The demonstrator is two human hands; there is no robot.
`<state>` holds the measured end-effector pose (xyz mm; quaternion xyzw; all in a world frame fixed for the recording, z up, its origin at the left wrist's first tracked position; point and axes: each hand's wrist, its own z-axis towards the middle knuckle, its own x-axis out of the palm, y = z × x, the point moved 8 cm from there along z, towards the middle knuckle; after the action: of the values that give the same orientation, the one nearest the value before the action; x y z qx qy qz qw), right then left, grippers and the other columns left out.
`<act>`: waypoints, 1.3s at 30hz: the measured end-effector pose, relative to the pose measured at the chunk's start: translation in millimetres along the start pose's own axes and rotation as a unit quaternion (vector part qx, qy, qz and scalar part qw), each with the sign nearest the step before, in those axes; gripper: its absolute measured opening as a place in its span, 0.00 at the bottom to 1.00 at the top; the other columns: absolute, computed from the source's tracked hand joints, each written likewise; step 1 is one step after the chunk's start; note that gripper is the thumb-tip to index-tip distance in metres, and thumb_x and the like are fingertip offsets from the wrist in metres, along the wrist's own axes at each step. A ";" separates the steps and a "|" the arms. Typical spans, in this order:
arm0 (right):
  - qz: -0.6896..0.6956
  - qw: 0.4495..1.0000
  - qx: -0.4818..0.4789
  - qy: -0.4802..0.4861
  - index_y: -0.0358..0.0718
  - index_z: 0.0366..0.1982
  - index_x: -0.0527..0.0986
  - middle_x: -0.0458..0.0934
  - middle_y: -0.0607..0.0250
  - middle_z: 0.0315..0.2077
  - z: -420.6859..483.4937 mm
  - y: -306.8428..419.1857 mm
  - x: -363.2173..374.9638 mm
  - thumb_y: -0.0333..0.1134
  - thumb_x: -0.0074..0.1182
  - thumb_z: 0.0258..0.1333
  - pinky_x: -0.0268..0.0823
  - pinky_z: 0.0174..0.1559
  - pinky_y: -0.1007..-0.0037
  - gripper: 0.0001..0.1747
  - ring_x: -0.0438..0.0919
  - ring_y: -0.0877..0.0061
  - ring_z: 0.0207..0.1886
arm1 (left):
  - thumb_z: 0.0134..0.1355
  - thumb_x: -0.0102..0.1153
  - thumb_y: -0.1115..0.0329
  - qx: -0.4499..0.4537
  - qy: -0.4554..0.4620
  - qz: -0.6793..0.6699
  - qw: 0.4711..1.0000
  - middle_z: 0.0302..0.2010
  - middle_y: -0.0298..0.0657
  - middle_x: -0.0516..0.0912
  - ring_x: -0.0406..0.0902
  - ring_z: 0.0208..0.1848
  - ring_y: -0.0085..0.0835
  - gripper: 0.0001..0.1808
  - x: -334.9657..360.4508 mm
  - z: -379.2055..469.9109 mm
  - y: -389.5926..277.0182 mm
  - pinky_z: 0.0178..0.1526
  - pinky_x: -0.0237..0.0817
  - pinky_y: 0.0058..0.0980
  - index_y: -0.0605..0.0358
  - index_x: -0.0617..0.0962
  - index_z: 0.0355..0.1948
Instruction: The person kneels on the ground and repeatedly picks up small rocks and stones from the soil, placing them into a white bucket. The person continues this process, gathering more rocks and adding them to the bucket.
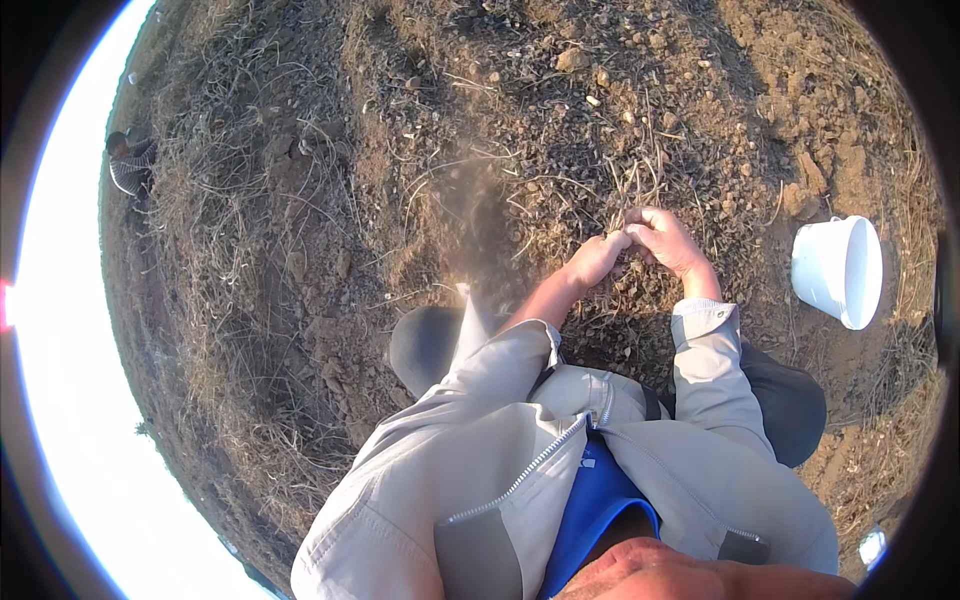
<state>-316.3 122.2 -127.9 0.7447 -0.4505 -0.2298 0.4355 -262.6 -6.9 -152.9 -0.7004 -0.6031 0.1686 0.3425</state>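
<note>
My left hand and my right hand meet just above the soil in front of my body. Thin dry plant stems stick out past my fingers, and both hands pinch them near the thumbs. What lies between the fingertips is too small and partly hidden to make out. Below and around the hands spreads crumbly brown soil strewn with dry leaf bits, clods and loose stalks.
A white bucket stands on the ground to the right. Dry stalks lie heaped along the left. Another person is low to the ground at the far left. A pale stone or clod lies ahead; a small white object is at the lower right.
</note>
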 end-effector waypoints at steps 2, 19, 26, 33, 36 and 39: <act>-0.010 0.999 0.030 0.009 0.37 0.47 0.81 0.82 0.72 0.31 0.6 -6.4 -2.3 0.36 0.56 0.70 0.67 0.24 0.80 0.12 0.75 0.88 0.25 | 0.65 0.51 0.40 -0.028 -0.007 0.044 0.999 0.31 0.37 0.83 0.73 0.29 0.26 0.30 -4.9 5.5 11.6 0.33 0.65 0.30 0.59 0.87 0.42; -0.143 0.987 -0.002 -0.079 0.40 0.34 0.78 0.74 0.76 0.22 9.8 -29.2 6.0 0.36 0.52 0.76 0.52 0.21 0.78 0.12 0.67 0.88 0.20 | 0.59 0.73 0.41 0.068 -0.239 0.048 0.967 0.33 0.48 0.90 0.90 0.36 0.38 0.32 -29.0 -7.7 -15.9 0.43 0.79 0.37 0.64 0.84 0.45; 0.081 0.979 0.059 -0.180 0.40 0.37 0.80 0.70 0.78 0.19 4.5 -37.1 10.9 0.37 0.51 0.78 0.53 0.20 0.78 0.12 0.63 0.88 0.17 | 0.62 0.71 0.53 0.113 -0.279 0.025 0.953 0.40 0.53 0.88 0.87 0.46 0.51 0.22 -32.3 -16.8 -39.0 0.50 0.75 0.46 0.62 0.82 0.45; 0.286 0.951 0.086 -0.075 0.38 0.54 0.78 0.75 0.77 0.32 -13.9 -21.1 11.2 0.37 0.55 0.76 0.59 0.24 0.83 0.13 0.66 0.91 0.25 | 0.65 0.66 0.72 0.129 -0.168 -0.244 0.947 0.31 0.41 0.87 0.82 0.26 0.26 0.13 -21.1 -2.9 -29.6 0.31 0.75 0.31 0.63 0.80 0.49; 0.329 0.931 0.080 -0.139 0.40 0.54 0.79 0.76 0.78 0.30 -3.0 -42.1 3.7 0.37 0.55 0.77 0.60 0.23 0.83 0.13 0.67 0.89 0.25 | 0.63 0.64 0.75 0.110 -0.206 -0.192 0.953 0.31 0.47 0.85 0.85 0.29 0.37 0.15 -23.2 -26.2 -50.4 0.34 0.76 0.38 0.63 0.76 0.50; 0.294 0.928 0.060 -0.222 0.38 0.57 0.79 0.74 0.78 0.29 -10.5 -18.7 31.1 0.38 0.56 0.76 0.60 0.24 0.83 0.15 0.67 0.89 0.25 | 0.59 0.64 0.76 0.209 -0.302 0.052 0.929 0.39 0.56 0.84 0.84 0.43 0.57 0.15 -33.4 -44.5 -66.6 0.46 0.74 0.50 0.63 0.74 0.45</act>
<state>-284.6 103.7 -137.0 0.5336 -0.7471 -0.2242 0.3270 -289.5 -48.7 -81.9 -0.5592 -0.5918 0.5119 0.2739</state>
